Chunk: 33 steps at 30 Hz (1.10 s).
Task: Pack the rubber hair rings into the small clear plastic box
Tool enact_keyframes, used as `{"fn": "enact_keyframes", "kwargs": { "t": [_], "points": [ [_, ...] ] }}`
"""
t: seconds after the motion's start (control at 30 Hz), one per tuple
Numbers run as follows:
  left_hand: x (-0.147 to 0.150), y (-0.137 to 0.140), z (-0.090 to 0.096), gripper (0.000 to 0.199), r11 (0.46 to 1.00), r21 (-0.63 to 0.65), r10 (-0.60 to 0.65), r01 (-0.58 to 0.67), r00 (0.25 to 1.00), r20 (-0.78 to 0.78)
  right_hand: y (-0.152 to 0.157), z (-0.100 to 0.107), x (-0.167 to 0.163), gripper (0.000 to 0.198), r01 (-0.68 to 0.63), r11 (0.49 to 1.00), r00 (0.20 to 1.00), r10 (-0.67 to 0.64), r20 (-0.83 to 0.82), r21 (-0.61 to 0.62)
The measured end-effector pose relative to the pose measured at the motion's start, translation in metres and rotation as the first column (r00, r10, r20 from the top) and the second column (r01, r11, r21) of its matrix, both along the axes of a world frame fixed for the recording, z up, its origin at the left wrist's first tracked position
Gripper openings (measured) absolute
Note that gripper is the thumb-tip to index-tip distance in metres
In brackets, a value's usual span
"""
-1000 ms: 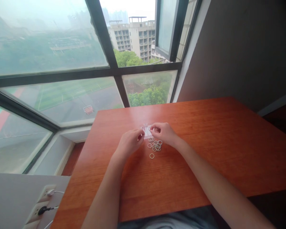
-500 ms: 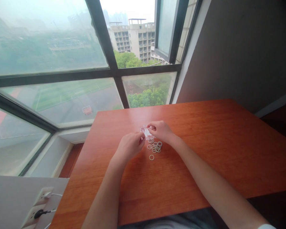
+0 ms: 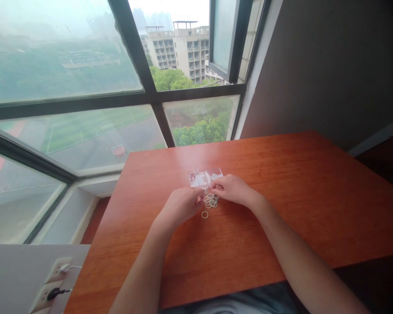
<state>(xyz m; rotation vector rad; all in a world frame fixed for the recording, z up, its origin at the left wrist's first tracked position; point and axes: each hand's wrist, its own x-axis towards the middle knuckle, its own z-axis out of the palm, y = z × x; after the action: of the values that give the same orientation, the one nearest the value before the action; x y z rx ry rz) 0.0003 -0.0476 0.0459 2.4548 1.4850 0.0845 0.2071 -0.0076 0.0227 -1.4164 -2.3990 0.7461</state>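
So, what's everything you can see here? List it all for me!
Ring pile: many, pale, on the table between the hands
Loose ring: one, pale, nearer the person than the pile
Plastic box: one, clear, just beyond the pile
Table: one, reddish brown, under these
Wall sockets: at least two, white, lower left
Plugs: two, one white, one black, in the sockets
Window: several panes, dark frames, beyond the table
Buildings: several, beige, outside
Trees: several, green, outside
Field: one, green, outside left
Wall: one, grey, right
Clothes: dark, bottom edge
Left hand: one, bare, left of the pile
Right hand: one, bare, right of the pile
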Motion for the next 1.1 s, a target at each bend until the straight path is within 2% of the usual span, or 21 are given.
{"fn": "enact_keyframes", "kwargs": {
  "t": [0.4, 0.57, 0.77, 0.93, 1.1],
  "points": [
    [0.003, 0.001, -0.009, 0.015, 0.998, -0.063, -0.001, -0.001, 1.000, -0.029, -0.003, -0.006, -0.004, 0.012, -0.078, 0.997, 0.996, 0.078, 0.035, -0.011],
    [0.003, 0.001, -0.014, 0.017, 1.000, -0.019, -0.011, 0.010, 0.999, -0.049, -0.004, -0.003, -0.002, 0.016, -0.095, 0.995, 0.995, 0.095, 0.004, -0.022],
    [0.003, 0.003, -0.010, 0.017, 1.000, -0.005, -0.023, 0.023, 0.998, -0.055, -0.008, 0.001, -0.004, 0.022, -0.146, 0.989, 0.989, 0.146, 0.004, -0.006],
    [0.000, 0.007, -0.009, 0.015, 0.997, 0.042, 0.070, -0.069, 0.997, -0.019, -0.010, 0.000, -0.006, 0.013, -0.146, 0.989, 0.988, 0.145, 0.048, 0.022],
    [-0.003, 0.013, -0.012, 0.014, 0.969, 0.131, 0.204, -0.210, 0.977, 0.059, -0.007, -0.002, -0.007, 0.010, -0.121, 0.990, 0.992, 0.119, 0.035, 0.067]
  ]
}}
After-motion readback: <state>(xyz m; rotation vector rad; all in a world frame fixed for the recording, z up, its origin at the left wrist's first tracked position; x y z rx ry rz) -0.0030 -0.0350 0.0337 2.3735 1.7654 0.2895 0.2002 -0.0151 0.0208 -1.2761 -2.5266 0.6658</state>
